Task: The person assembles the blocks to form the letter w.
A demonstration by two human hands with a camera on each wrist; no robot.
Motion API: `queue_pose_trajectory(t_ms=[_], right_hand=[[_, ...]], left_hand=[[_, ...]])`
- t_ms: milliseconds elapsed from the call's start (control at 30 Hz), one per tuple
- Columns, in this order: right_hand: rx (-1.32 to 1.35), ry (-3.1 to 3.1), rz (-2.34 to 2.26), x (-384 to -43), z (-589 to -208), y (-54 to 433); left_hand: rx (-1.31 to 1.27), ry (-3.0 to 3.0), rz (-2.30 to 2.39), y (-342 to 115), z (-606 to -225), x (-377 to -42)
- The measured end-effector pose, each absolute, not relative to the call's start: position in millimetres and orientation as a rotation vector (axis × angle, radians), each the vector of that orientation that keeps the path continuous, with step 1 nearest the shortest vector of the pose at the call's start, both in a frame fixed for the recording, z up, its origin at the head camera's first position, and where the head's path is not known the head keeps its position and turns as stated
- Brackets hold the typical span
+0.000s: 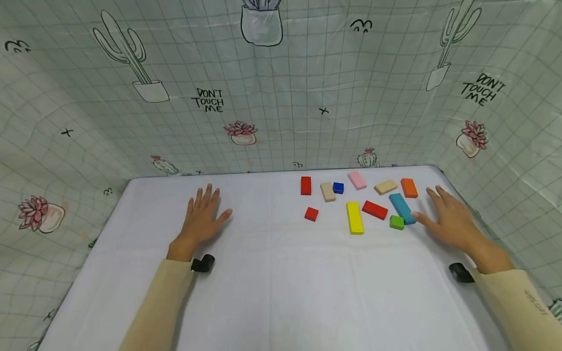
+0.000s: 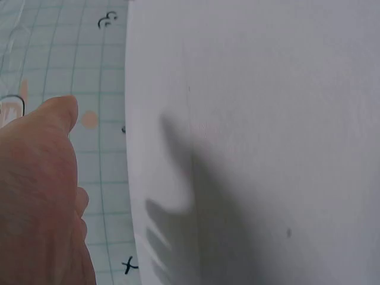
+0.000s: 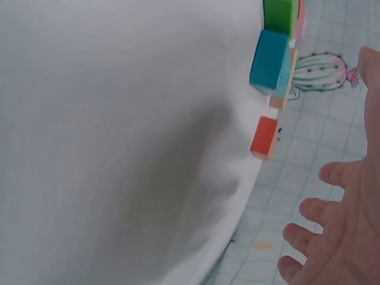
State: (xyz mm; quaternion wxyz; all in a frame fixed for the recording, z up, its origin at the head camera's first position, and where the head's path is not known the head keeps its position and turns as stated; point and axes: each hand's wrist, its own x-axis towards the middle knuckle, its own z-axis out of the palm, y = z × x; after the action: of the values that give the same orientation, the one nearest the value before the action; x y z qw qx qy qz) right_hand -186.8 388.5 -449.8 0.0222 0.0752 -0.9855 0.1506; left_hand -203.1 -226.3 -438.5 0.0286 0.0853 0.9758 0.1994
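My left hand [image 1: 201, 222] is over the left part of the white table, fingers spread, holding nothing; its shadow falls on the cloth in the left wrist view. On the right, my right hand [image 1: 452, 222] is held with spread fingers and holds nothing. Its thumb tip is nearest the long blue block [image 1: 401, 207]; in the right wrist view the hand [image 3: 350, 219] appears apart from the blocks. Close by are a green block [image 1: 397, 223], an orange block [image 1: 409, 188], a tan block [image 1: 386, 187] and a red block [image 1: 374, 210].
Farther left lie a yellow block [image 1: 354, 218], a pink block [image 1: 357, 180], a small blue block [image 1: 338, 188], another tan block [image 1: 327, 192] and two more red blocks [image 1: 305, 185]. A cactus-print curtain [image 1: 290, 87] hangs around the white table [image 1: 272, 282].
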Motion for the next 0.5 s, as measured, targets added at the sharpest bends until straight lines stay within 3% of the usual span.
queue_pose_trajectory(t_ms=[500], right_hand=[[0.371,-2.989,0.475,-186,-443,358]], left_hand=[[0.425,3.017,0.591,-177,-435,-208]])
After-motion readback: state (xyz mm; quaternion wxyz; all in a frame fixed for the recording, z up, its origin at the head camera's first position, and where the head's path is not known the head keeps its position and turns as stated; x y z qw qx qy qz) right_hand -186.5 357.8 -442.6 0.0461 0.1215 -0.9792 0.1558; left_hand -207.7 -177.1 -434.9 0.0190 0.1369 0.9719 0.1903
